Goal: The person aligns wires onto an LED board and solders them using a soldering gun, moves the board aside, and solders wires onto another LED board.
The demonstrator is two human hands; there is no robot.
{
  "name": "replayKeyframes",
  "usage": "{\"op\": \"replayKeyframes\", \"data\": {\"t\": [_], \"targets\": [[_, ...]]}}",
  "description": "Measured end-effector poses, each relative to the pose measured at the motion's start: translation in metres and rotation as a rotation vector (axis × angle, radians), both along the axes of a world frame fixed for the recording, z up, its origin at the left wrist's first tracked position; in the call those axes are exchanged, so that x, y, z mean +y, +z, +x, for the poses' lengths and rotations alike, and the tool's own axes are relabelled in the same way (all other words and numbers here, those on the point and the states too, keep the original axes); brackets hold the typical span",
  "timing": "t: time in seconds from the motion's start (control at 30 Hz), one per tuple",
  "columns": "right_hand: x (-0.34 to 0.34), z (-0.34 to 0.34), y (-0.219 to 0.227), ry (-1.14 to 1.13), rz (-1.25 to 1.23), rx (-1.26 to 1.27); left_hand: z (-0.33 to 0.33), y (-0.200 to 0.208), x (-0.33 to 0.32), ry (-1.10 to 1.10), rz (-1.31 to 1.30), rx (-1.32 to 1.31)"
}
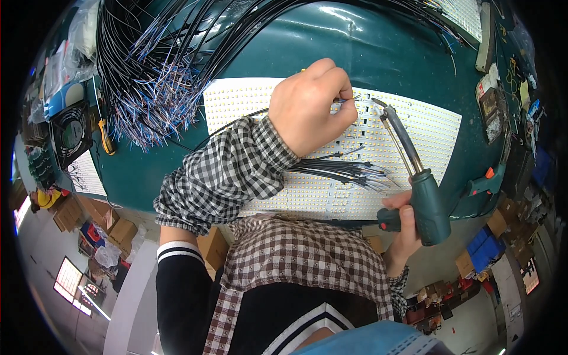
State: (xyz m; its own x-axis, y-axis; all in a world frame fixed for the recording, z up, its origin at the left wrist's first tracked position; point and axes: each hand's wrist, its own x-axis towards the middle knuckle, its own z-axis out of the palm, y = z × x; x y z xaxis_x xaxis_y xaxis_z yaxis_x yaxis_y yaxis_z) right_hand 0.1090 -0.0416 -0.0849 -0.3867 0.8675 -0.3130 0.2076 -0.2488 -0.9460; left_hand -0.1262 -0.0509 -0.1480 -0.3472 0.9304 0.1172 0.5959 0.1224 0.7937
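A white LED panel [426, 142] dotted with rows of yellowish chips lies on the green bench in front of me. Over its upper middle, my left hand [313, 105] is closed in a pinch on the end of a thin black cable [251, 114], which trails off to the left. My right hand [407, 234] grips a dark green soldering gun [431, 207] at the panel's right. The gun's tip points up and left, just right of the pinched wire end; whether they touch I cannot tell. Below my left hand, a small bunch of black wires [337, 168] rests on the panel.
A thick bundle of black cables [118, 65] with blue, white and brown ends fills the upper left. Nearby are a yellow-handled screwdriver [105, 137] and a black fan [72, 131]. Another green gun-shaped tool [488, 182] lies at the right edge. Cardboard boxes [121, 236] stand below the bench.
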Motion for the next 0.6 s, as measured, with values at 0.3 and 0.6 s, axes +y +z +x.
{"op": "replayKeyframes", "data": {"t": [0.3,0.6], "targets": [[0.003,0.002,-0.002,-0.073,0.055,-0.019,-0.007,0.010,0.003,-0.041,-0.047,-0.117],[0.004,0.007,-0.002,-0.083,0.028,0.027,-0.012,0.007,0.011,-0.098,-0.141,-0.182]]}}
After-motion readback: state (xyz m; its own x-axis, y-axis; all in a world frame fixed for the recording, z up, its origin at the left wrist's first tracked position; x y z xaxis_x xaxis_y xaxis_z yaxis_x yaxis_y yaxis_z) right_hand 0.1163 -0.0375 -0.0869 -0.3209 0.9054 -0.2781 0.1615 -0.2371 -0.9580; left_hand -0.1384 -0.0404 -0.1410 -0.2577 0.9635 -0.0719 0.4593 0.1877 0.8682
